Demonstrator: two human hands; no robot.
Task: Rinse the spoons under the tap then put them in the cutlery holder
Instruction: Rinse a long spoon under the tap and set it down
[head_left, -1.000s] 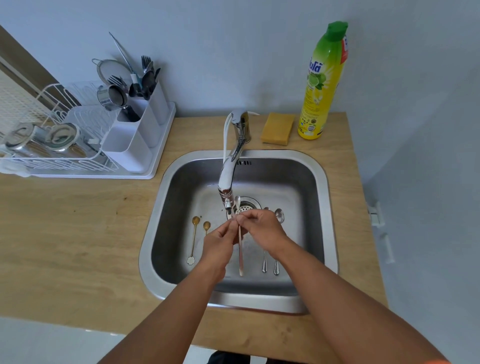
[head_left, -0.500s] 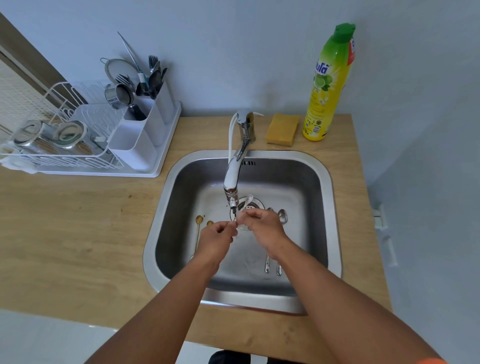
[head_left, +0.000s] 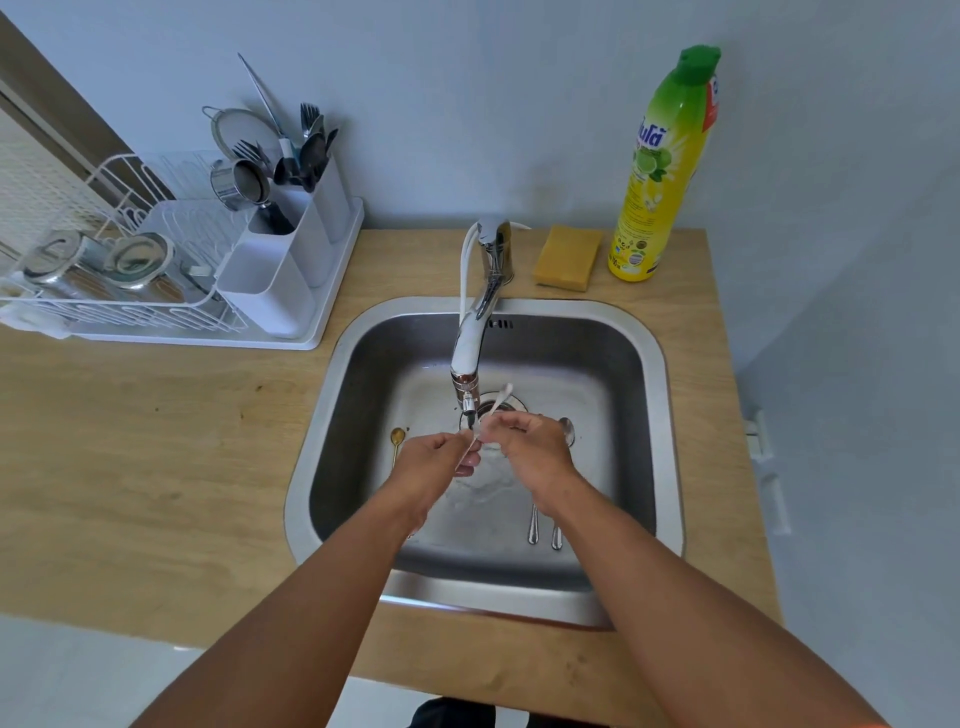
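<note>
Wooden countertop (head_left: 156, 441), steel sink (head_left: 660, 364), grey wall (head_left: 467, 104)

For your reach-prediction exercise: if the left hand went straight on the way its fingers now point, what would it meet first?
Probably the right hand. The left hand points right across the sink, its fingers at the spoon both hands hold under the tap; depth is unclear.

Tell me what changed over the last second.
The spoon under the tap was turned from hanging straight down to slanting, its upper end toward the drain. Both hands, left and right, still hold it. The spoons lying in the sink stayed put.
</note>
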